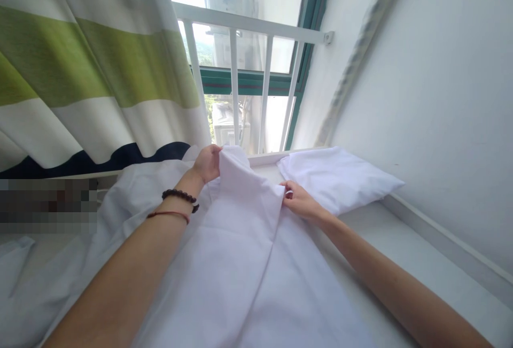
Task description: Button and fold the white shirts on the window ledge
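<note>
A large white cloth (236, 236) lies spread and wrinkled in front of me, with a long overlapping edge running down its middle. Whether it is a garment or bedding I cannot tell. My left hand (209, 163), below a beaded bracelet and a red cord, pinches its far end and holds it slightly raised. To the right, my right hand (295, 198) grips a corner of the same cloth between thumb and fingers. Just beyond the right hand rests a flat, folded white fabric bundle (340, 177).
A white railing (256, 24) stands before a green-framed window (248, 82) at the far end. The green and white curtain (92, 54) hangs at left. A white wall (449, 80) and a raised ledge (449, 241) bound the right side of the pale surface (385, 252).
</note>
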{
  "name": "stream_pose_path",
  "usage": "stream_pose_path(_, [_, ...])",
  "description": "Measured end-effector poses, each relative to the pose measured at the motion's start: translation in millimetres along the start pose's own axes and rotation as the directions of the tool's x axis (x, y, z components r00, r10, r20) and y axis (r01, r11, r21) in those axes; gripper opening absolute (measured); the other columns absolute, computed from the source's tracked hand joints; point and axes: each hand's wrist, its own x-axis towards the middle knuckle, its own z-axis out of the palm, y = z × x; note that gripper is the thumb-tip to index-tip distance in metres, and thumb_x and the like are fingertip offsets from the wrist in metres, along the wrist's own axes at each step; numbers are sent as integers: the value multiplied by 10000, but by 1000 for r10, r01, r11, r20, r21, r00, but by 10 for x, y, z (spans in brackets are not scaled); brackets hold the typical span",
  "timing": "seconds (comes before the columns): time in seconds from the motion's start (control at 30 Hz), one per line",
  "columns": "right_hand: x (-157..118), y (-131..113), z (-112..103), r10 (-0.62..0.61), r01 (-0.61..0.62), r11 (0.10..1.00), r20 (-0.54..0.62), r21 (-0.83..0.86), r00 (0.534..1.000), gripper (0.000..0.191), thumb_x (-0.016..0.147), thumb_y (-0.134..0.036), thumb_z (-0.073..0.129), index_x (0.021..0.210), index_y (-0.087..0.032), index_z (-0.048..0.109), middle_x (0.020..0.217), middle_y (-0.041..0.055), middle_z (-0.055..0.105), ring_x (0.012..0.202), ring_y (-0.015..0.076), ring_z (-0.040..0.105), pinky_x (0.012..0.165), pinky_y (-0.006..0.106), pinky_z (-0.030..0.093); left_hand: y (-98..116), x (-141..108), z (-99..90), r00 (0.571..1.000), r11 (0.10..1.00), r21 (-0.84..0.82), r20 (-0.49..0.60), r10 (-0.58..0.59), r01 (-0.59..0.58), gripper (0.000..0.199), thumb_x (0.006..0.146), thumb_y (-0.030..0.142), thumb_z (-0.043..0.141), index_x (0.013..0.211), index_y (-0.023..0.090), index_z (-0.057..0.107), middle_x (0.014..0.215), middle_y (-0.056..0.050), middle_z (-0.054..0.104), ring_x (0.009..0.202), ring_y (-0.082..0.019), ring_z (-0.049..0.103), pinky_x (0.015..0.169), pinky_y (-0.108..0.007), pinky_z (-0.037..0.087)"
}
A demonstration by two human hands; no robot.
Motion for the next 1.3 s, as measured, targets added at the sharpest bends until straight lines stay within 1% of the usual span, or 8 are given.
stream_pose_path(0.23, [-48,0,122,127,-147,966,108,213,986,237,768,-392,623,891,-190,642,774,35,661,683,182,613,605,284,509,-274,2,14,998,982,-179,-19,-56,51,562,963,382,173,1229,55,544,872,35,747,770,-141,691,625,-192,522])
stream_pose_path(0.37, [24,87,164,6,-5,983,-6,183,1000,269,740,-345,631,954,-182,637,811,27,662,772,193,611,692,296,500,-390,66,-7,985,938,-302,83,-154,172,577,901,562,436,1143,61,585,853,-73,738,758,-203,693,634,-261,544])
stream_pose_path(0.53, [13,233,176,-144,133,989,-188,-70,972,611,674,-243,660,1244,-153,459,697,-62,527,649,144,544,687,274,444,-541,158,-33,981,920,-343,58,-183,192,420,761,209,739,1132,101,574,806,-64,701,678,-173,655,614,-265,526])
stream_pose_path(0.7, [-119,182,178,-291,174,890,-232,-421,928,282,752,-232,628,994,-210,486,692,-60,515,609,141,523,597,247,354,-588,236,-121,982,909,-401,-92,-164,114,588,790,53,641,1323,141,410,760,9,650,612,-110,587,614,-229,486])
stream_pose_path(0.83, [-177,121,170,-324,171,791,-166,-587,931,131,822,-261,608,754,-212,508,689,-33,564,632,140,526,589,242,303,-548,214,-90,980,899,-416,-75,-187,139,519,862,222,622,1324,136,401,742,7,640,631,-131,595,636,-251,491])
stream_pose_path(0.97, [-222,126,152,-376,262,712,-39,-652,926,116,862,-234,569,750,-205,572,718,-14,593,650,139,527,602,245,311,-451,64,-58,960,886,-370,122,-253,281,509,860,524,575,1133,94,570,731,-52,672,731,-221,639,684,-336,524])
stream_pose_path(1.1, [-279,107,157,-412,369,701,77,-610,908,167,877,-189,529,737,-176,618,761,21,584,660,135,522,621,246,362,-383,-90,-50,897,873,-254,273,-348,417,403,715,215,772,1062,83,616,777,-72,699,791,-271,663,714,-399,531])
stream_pose_path(1.3, [-341,-31,107,-401,440,847,185,-299,897,244,849,-231,586,1068,-176,676,873,38,611,710,129,558,698,256,451,-246,81,61,986,924,-343,40,-163,167,232,898,245,549,1000,44,604,679,-59,670,669,-199,631,675,-337,532])
